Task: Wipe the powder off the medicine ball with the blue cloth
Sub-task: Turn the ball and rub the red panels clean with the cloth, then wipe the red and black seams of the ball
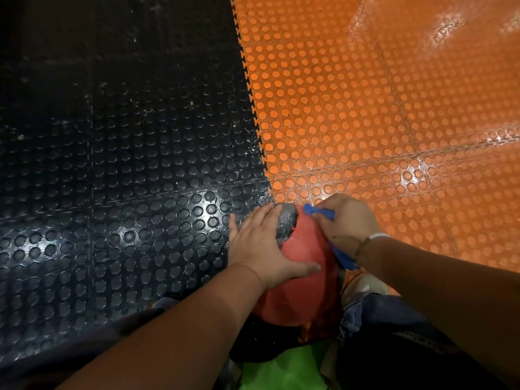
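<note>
Nearest to the camera, the medicine ball (pixel 304 266) sits low between the person's legs, close to a knee in jeans (pixel 380 311), and not on any counter. The left hand (pixel 261 243) lies flat on its near-left side with straight fingers; this grip is released and only steadies the ball. Beyond it, the right hand (pixel 346 220) has its grip clenched around the blue cloth (pixel 320 211) and presses it on the far-right side. The red surface looks mostly clean, but the black textured panel (pixel 287 223) on top shows a pale grey dust, so I judge the wiping is in progress and this panel remains. Farther lie the black floor mat (pixel 112 164) and the orange floor mat (pixel 365 108).
</note>
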### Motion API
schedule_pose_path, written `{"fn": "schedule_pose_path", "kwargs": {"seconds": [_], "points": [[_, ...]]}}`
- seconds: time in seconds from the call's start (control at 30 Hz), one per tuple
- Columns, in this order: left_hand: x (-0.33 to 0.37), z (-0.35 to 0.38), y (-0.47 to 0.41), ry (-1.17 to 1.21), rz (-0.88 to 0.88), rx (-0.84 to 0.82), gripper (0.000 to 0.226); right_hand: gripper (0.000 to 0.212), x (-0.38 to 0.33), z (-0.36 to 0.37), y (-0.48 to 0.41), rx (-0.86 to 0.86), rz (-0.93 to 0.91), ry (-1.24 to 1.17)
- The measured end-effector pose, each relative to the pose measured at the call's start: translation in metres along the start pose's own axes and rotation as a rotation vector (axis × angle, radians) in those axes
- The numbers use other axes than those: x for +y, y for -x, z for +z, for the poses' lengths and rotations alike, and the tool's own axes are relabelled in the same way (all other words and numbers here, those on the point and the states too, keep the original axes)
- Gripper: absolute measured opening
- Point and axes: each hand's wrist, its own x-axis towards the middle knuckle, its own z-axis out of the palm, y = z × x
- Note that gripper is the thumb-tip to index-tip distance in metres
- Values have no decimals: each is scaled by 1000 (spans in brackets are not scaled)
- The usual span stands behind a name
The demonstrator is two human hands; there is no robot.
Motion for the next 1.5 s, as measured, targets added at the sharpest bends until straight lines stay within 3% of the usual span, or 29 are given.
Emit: {"fn": "schedule_pose_path", "kwargs": {"seconds": [0.13, 0.17, 0.33, 0.37, 0.5, 0.53, 0.67, 0.73, 0.83, 0.87, 0.97, 1.03, 1.07, 1.13, 1.2, 1.23, 1.33, 1.37, 1.5], "points": [[-9, -1, 1, 33, -24, 15, 122, 27, -23, -1, 31, 36, -501, -68], [-9, -2, 1, 37, -24, 6, 122, 29, -18, -1, 31, 42, -552, -66], [-5, -2, -2, 39, -47, 7, 123, 24, -7, 2, 1, 68, -58, -78], [-7, -2, -4, 49, -59, 13, 124, 23, -16, 3, 3, 63, -78, -40], [-16, -2, -4, 83, -64, 10, 126, 29, -36, 5, 27, 76, -519, -70], [-16, -2, -2, 81, -58, -2, 126, 27, -32, 4, 25, 78, -484, -84], [-9, -2, -6, 92, -76, 18, 125, 23, -24, 1, 0, 121, -27, -112], [-10, -2, -10, 109, -95, 26, 123, 23, -40, -2, 0, 47, -100, -2], [-16, -5, -11, 109, -89, 0, 116, 27, -60, -2, 17, -96, -511, 55], [-17, -5, -10, 101, -77, -13, 118, 26, -58, -4, 15, -126, -526, 50], [-14, -5, -7, 84, -46, -7, 125, 25, -44, -11, -10, -85, -261, 81], [-12, -4, -8, 76, -47, -2, 126, 25, -42, -11, -18, -54, -211, 146], [-13, -4, -9, 80, -52, 0, 125, 25, -47, -12, -14, -76, -244, 179], [-17, -3, -9, 98, -59, 0, 117, 25, -62, -10, 5, -52, -530, 179], [-17, -4, -8, 101, -53, -12, 110, 30, -59, -6, 19, -96, -681, 118], [-15, -4, -7, 99, -50, -17, 114, 32, -52, -6, 15, -135, -643, 80], [-6, -3, -10, 79, -42, -20, 126, 34, -30, -12, -7, -68, -289, 63], [-4, -3, -12, 77, -46, -22, 126, 33, -29, -9, -9, -27, -250, 98], [-7, -4, -15, 82, -77, -3, 108, 37, -51, -4, 18, 0, -621, 152]]}}
